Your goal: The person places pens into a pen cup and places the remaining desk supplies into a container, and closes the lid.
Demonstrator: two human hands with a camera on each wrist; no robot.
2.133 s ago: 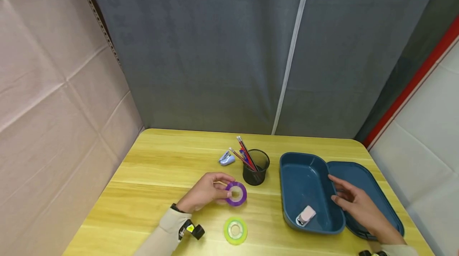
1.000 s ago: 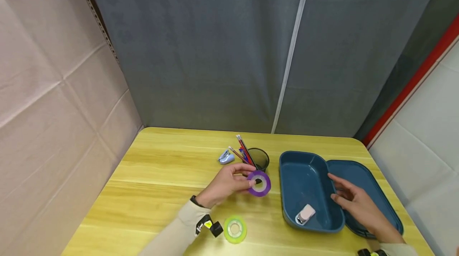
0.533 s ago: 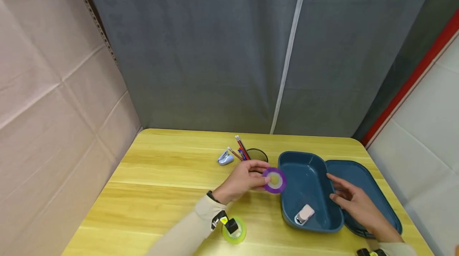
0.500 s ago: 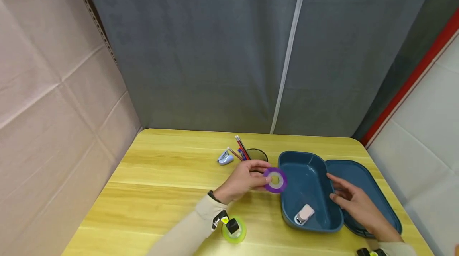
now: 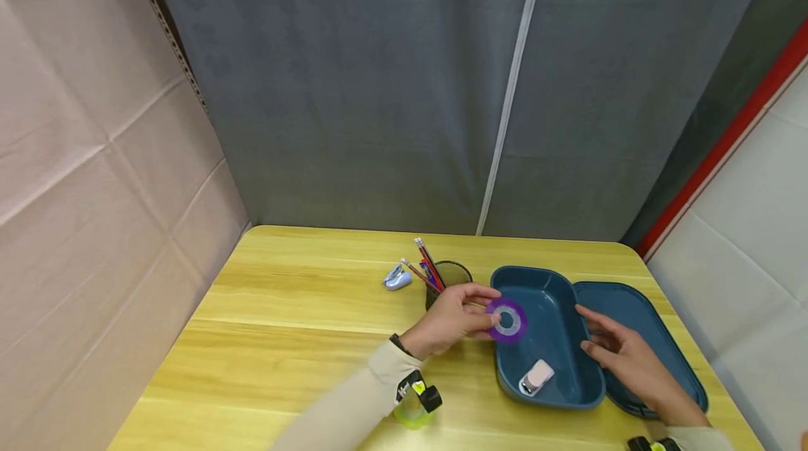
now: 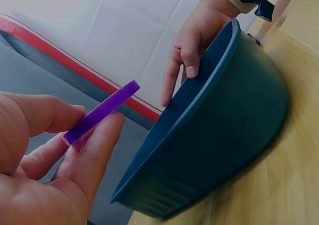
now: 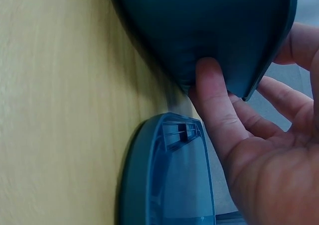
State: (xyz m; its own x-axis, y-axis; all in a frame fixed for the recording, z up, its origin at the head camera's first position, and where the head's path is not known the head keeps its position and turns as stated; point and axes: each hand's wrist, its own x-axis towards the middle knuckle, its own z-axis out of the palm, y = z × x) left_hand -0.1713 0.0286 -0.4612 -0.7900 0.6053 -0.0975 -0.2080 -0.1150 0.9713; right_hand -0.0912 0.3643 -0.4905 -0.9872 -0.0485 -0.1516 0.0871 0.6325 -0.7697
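Observation:
My left hand (image 5: pixel 451 318) pinches a purple roll of tape (image 5: pixel 521 321) between thumb and fingers. It is over the left side of a dark blue open box (image 5: pixel 555 321). In the left wrist view the roll (image 6: pixel 102 113) is seen edge-on, above the box rim (image 6: pixel 199 98). My right hand (image 5: pixel 631 363) grips the box's right wall, with fingers on both sides of the rim in the right wrist view. A small pale pink stapler (image 5: pixel 538 375) lies inside the box near its front.
The blue lid (image 5: pixel 647 325) lies right of the box, partly under my right forearm. A black mesh cup (image 5: pixel 463 272) with pencils (image 5: pixel 429 261) stands behind my left hand. Beside it is a small light blue stapler (image 5: pixel 398 278). My left wrist partly covers a green tape roll (image 5: pixel 413 419).
My left hand has carried the purple tape rightward from the table's middle, past the mesh cup, to above the box. The right hand and the box have stayed in place.

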